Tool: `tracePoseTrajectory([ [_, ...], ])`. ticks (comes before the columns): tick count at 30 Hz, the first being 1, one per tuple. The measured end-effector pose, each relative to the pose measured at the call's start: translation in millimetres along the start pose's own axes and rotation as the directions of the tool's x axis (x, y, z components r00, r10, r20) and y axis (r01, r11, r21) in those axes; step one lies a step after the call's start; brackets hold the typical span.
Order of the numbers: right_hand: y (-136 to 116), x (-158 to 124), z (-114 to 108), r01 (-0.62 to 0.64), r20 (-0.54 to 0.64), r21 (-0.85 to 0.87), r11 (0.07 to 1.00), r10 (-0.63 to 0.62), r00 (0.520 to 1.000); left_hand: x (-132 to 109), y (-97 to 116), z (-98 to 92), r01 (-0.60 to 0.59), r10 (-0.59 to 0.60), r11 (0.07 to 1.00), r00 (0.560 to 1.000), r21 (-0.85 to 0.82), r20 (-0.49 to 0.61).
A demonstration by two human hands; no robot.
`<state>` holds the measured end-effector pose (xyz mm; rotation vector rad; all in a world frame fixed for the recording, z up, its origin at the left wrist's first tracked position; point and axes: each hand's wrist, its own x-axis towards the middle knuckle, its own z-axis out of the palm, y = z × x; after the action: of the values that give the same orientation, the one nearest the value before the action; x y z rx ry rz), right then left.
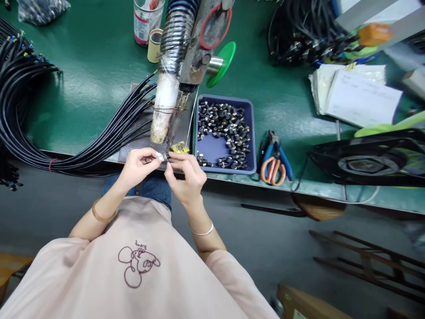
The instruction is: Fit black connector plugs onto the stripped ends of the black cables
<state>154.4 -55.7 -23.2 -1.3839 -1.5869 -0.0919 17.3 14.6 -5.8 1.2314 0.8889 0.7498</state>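
Note:
My left hand [137, 169] is closed in a pinch at the table's front edge, with a small white piece [160, 156] at its fingertips; its material cannot be made out. Facing it, my right hand [188, 175] pinches a small dark connector with metal pins [166, 157], partly hidden by the fingers. Just beyond the hands is a soldering iron [177, 113] in a stand, its tip pointing down toward me. Beside it runs a tape-wrapped hose [164, 104]. A yellow packet [179, 147] lies behind my right fingers. Right of that hand sits a blue tray [212, 144] of similar connectors.
Bundled black cables [86, 153] lie to the left, stripped ends near the hose. A green solder spool [222, 65] stands behind the tray. Orange-and-blue-handled pliers [274, 161], a black fan [368, 161] and papers [363, 97] are to the right. A plastic cup [148, 22] stands at the back.

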Motion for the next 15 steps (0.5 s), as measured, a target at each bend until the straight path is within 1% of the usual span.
tracePoseTrajectory([
  [3,-1.3,-0.5,-2.4,-0.038,0.0,0.048,0.998,0.038,0.999,-1.3,-0.4,1.1,-0.022,0.022,0.999,1.0,0.027,0.005],
  [5,-0.2,-2.4,-6.4,-0.109,0.006,0.115,0.987,0.109,0.994,-4.4,-0.2,0.8,-0.042,0.04,0.997,0.999,0.069,0.027],
  [7,2.8,-4.7,-13.0,-0.209,0.005,0.167,0.964,0.211,0.978,-9.9,0.4,-1.0,-0.072,0.056,0.985,0.993,0.158,0.103],
  [8,4.4,-5.3,-17.3,-0.241,-0.025,0.175,0.955,0.249,0.968,-13.5,0.5,-2.4,-0.095,0.058,0.971,0.984,0.221,0.168],
  [9,5.5,-5.0,-22.0,-0.249,-0.089,0.17,0.953,0.266,0.96,-17.5,0.4,-4.0,-0.123,0.051,0.949,0.968,0.289,0.246],
  [10,5.8,-3.5,-27.2,-0.222,-0.195,0.149,0.964,0.248,0.949,-21.6,-0.1,-5.6,-0.158,0.039,0.923,0.945,0.351,0.324],
  [11,4.9,-1.0,-32.8,-0.165,-0.33,0.117,0.979,0.195,0.923,-25.7,-1.1,-7.2,-0.191,0.024,0.896,0.921,0.4,0.388],
  [12,2.7,2.5,-38.6,-0.101,-0.464,0.083,0.991,0.128,0.876,-29.6,-2.6,-8.7,-0.212,0.009,0.875,0.906,0.435,0.423],
  [13,-0.7,6.5,-44.5,-0.037,-0.574,0.044,0.998,0.056,0.817,-33.1,-4.5,-10.2,-0.212,0.0,0.867,0.905,0.451,0.425],
  [14,-4.6,10.4,-50.5,0.004,-0.641,0.026,1.0,0.014,0.768,-36.0,-6.6,-11.7,-0.19,-0.004,0.873,0.918,0.448,0.396],
  [15,-8.5,13.8,-56.3,0.02,-0.643,0.028,0.999,0.003,0.766,-38.1,-8.8,-13.5,-0.157,0.001,0.889,0.94,0.43,0.34],
])
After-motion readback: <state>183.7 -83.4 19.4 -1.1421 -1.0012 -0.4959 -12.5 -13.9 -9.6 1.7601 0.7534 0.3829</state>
